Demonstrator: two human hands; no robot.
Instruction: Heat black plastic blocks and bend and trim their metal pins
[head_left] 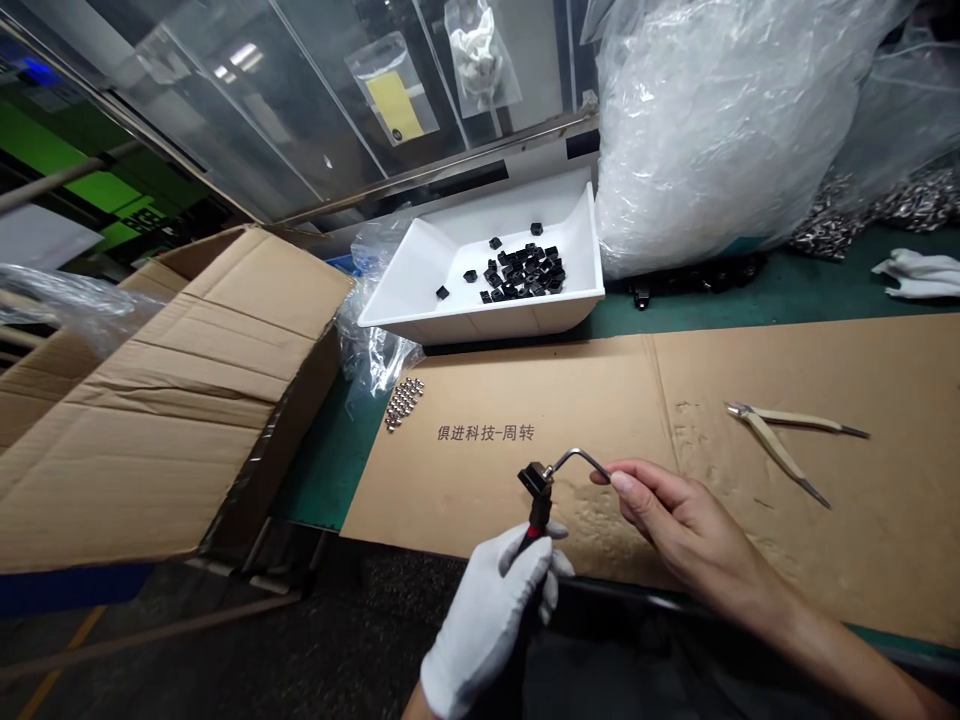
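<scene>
My left hand, in a white glove, grips a black-and-red tool handle upright. A small black square part sits at the handle's top. A bent metal rod runs from that part to my right hand, which is bare and pinches the rod's end between fingers and thumb. Both hands are above the near edge of a brown cardboard sheet. On that sheet lie a pair of pointed pliers with tan handles to the right and a small cluster of shiny metal beads to the left.
A white tray beyond the cardboard holds several black square parts. A large clear plastic bag stands behind it. An open cardboard carton fills the left side, and white cloth and a heap of metal parts lie on the green bench at the right.
</scene>
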